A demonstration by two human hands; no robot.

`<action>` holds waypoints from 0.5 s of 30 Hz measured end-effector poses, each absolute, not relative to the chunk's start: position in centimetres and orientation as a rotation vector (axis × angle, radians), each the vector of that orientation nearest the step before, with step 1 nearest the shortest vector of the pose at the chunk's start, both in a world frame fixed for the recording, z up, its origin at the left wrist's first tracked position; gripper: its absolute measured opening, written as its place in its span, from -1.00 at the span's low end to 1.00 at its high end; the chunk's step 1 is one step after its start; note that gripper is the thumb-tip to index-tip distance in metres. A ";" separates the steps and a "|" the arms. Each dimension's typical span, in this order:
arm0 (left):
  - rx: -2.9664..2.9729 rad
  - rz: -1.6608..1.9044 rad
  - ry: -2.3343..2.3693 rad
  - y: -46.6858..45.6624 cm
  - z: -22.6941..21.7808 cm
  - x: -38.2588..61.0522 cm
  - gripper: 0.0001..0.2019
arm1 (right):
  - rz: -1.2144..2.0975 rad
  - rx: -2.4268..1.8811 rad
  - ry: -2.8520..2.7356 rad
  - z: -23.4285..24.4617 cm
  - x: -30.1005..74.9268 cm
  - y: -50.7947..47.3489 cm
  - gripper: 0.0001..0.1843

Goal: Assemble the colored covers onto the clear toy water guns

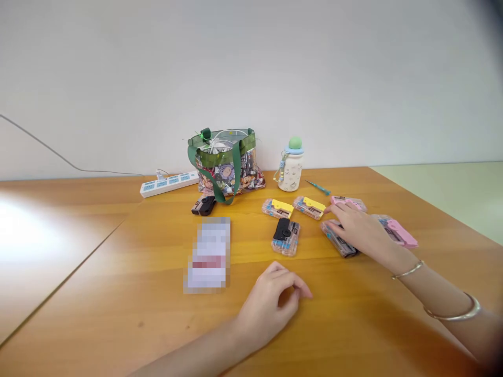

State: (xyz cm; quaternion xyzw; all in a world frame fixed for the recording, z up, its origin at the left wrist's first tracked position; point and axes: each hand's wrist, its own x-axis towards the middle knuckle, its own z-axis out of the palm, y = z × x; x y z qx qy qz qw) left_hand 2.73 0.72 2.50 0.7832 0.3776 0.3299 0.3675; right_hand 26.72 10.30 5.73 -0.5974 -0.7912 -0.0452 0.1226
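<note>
My left hand (271,298) rests on the wooden table (129,309), its fingers loosely bent with nothing in them. My right hand (353,225) reaches over several small clear plastic cases, fingers stretched and thumb apart. Its fingertips are by the right end of a yellow-topped case (309,207). Below the thumb and palm lies a dark-edged case (340,240); contact with it is unclear. Two pink cases lie close by, one behind the fingers (356,203) and one right of the hand (401,234), both partly covered. Another yellow-topped case (277,208) and a black-topped case (286,236) lie further left.
At the back stand a clear bag with green straps (231,167) and a white bottle (291,170) with a green knob. A power strip (171,183), a blue screwdriver-like tool (319,187), a black-and-clear case (203,204) and a blurred flat rectangle (208,251) lie on the table.
</note>
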 end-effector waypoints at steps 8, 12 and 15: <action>1.983 0.859 1.047 0.6 2.8 2.6 -0.70 | -0.073 -1.532 -2.500 5.0 20.0 9.9 -0.35; 1.927 0.933 1.099 0.8 2.8 2.4 -0.73 | 0.115 -1.537 -2.467 4.9 19.8 10.3 -0.37; 1.873 1.059 1.172 1.0 2.7 2.3 -0.75 | 0.249 -1.524 -2.448 5.1 20.2 9.5 -0.41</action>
